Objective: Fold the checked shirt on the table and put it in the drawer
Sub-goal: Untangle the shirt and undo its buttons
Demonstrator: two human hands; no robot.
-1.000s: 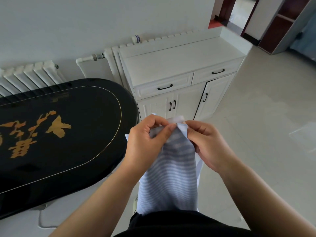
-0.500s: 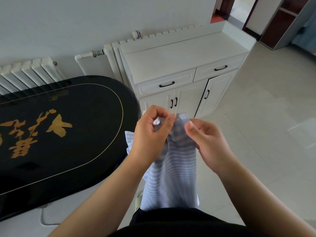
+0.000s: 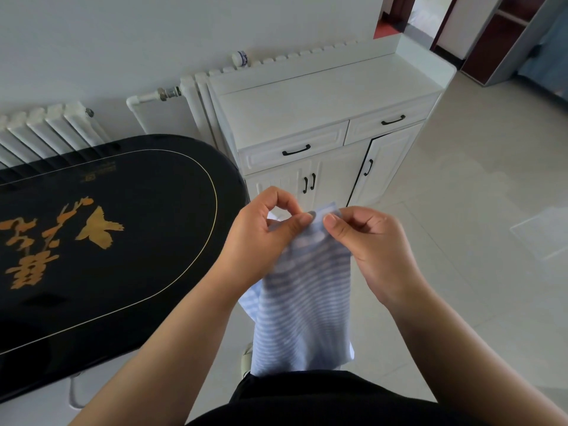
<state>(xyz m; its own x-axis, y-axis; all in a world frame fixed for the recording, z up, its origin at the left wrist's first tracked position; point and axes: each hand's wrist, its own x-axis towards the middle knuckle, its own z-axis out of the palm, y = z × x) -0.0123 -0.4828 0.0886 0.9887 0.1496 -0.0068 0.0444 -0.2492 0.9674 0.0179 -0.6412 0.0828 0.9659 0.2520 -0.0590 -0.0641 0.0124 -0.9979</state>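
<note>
Now pinching the shirt [image 3: 304,305] top edge slightly apart, both hands [image 3: 322,238] gripping cloth right of the desk [image 3: 129,241]; best spread wider, keeping corners level before folding.

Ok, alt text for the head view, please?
Both hands, left hand and right hand, pinch the top edge of a blue-and-white shirt hanging in mid-air. A black oval table sits left; a white cabinet with closed drawers stands ahead.
</note>
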